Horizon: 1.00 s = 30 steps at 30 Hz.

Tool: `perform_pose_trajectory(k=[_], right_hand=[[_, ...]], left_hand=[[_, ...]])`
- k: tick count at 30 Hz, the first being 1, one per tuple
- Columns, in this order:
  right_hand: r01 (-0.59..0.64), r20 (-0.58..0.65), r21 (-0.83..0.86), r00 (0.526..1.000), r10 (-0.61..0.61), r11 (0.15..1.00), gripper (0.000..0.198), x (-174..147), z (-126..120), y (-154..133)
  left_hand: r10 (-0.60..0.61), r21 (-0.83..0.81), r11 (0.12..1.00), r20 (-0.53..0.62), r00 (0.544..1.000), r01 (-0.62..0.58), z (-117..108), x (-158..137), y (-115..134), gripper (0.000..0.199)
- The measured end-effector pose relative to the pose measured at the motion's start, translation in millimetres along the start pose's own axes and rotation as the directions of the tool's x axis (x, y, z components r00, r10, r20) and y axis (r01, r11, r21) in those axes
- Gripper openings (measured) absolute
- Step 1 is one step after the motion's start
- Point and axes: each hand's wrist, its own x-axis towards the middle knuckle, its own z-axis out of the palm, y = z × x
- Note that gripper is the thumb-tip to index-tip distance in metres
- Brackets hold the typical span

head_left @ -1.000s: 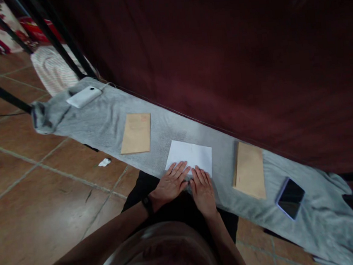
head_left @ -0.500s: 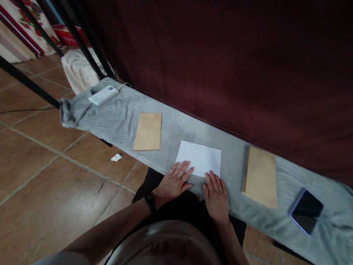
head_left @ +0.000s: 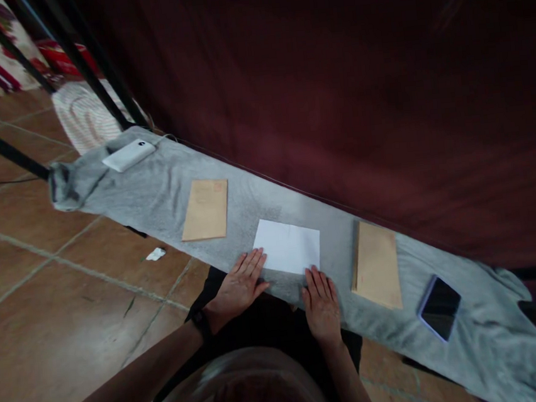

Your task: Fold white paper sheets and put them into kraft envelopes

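A white sheet of paper point(head_left: 288, 244) lies flat on the grey cloth in front of me. My left hand point(head_left: 240, 284) rests palm down with fingers stretched out, its tips at the paper's near left corner. At the near right corner, the fingertips of my right hand point(head_left: 321, 303) touch the edge, fingers flat. Neither hand grips anything. To the left lies a single-looking brown envelope point(head_left: 205, 209). A stack of brown envelopes point(head_left: 375, 265) sits to the right of the paper.
A grey cloth point(head_left: 163, 192) covers the long narrow surface. A phone point(head_left: 440, 308) lies at the right, a white device with a cable point(head_left: 129, 155) at the far left. Behind hangs a dark red curtain point(head_left: 286, 98). Black poles point(head_left: 1, 144) stand at the left, above the tiled floor point(head_left: 38, 324).
The view has shifted, so things appear further left. My left hand has slid off the paper's face towards its left corner. The right hand stays at the near right corner.
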Motion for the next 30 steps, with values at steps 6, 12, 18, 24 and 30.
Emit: perform_pose_trajectory(k=[6,12,18,24,30], right_hand=[[-0.007,0.015,-0.004,1.000,0.007,1.000,0.051,-4,-1,4],[-0.011,0.019,-0.021,1.000,0.012,1.000,0.050,-6,-3,6],[-0.027,0.013,-0.032,1.000,0.027,0.999,0.048,-5,-4,4],[-0.031,-0.004,-0.044,1.000,0.030,0.999,0.047,-4,-1,4],[-0.035,-0.028,-0.023,0.999,0.034,0.999,0.047,-4,-1,4]], left_hand=[[-0.069,0.018,0.997,0.013,0.998,0.069,-2,-2,-6,0.065],[-0.095,0.030,0.995,-0.032,0.995,0.096,-1,-7,-10,0.065],[-0.162,0.026,0.986,-0.043,0.986,0.163,2,-5,-14,0.056],[-0.311,-0.034,0.950,-0.034,0.950,0.310,-3,16,-10,0.050],[-0.414,-0.057,0.907,0.058,0.909,0.417,-11,40,-11,0.046]])
